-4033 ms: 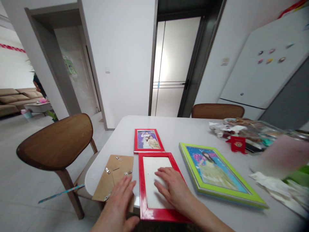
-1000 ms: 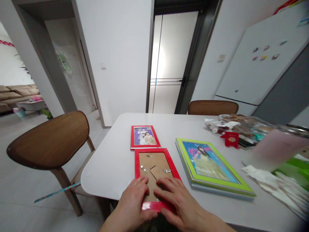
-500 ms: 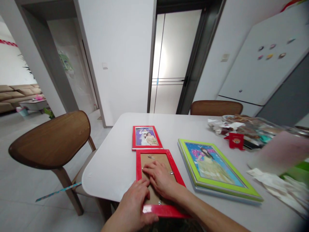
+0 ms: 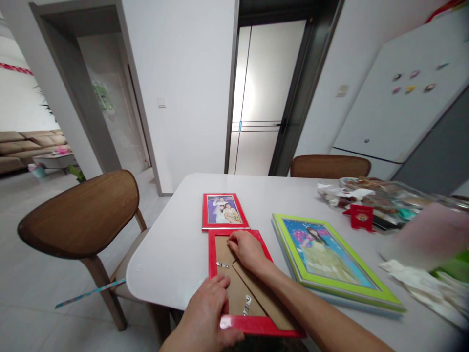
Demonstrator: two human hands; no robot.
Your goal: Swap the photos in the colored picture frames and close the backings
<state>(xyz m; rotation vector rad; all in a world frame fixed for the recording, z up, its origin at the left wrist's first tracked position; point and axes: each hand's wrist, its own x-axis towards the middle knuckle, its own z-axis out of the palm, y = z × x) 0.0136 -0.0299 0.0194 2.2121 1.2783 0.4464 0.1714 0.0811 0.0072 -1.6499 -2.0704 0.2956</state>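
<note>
A red picture frame lies face down at the table's near edge, its brown backing board showing. My left hand is closed around the frame's lower left corner, thumb on the near red edge. Over the upper part of the backing, my right hand has its fingertips pinched at the top metal clip, which they cover. A left clip and a lower clip are visible on the board. A long folded strip of the board, the stand leg, runs slantwise under my right wrist.
Beyond it lies a second red frame with a couple's picture. To the right, a green frame rests on a pale one. Food packages, a red card and tissues crowd the table's right side. A wooden chair stands left.
My right hand has moved from the middle of the backing up to its top clip. The left clip has come into view. My left hand keeps its hold.
</note>
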